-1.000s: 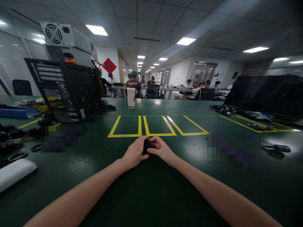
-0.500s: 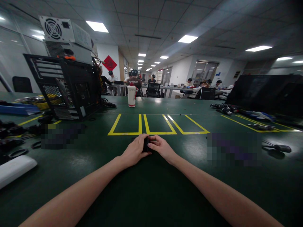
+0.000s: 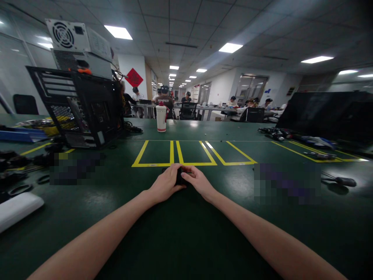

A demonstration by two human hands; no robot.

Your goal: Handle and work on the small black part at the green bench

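Between my hands is a small black object (image 3: 178, 177), mostly covered by fingers, so its kind cannot be made out. My left hand (image 3: 166, 182) wraps it from the left, thumb along the near side and fingers over the top. From the right, my right hand (image 3: 198, 181) pinches it with thumb and fingertips. Both hands are low over the green table (image 3: 186, 237), just on the near side of the yellow tape outlines (image 3: 190, 165).
An open black computer case (image 3: 84, 109) with power supplies (image 3: 68, 37) on top stands left. Behind the tape is a white cup (image 3: 161, 118). A white object (image 3: 19, 210) lies near left, a dark monitor (image 3: 323, 116) and cables (image 3: 274, 133) right. People sit farther back.
The view has shifted very slightly. Both hands stay around the black object, with the right thumb moved a little upward on it.
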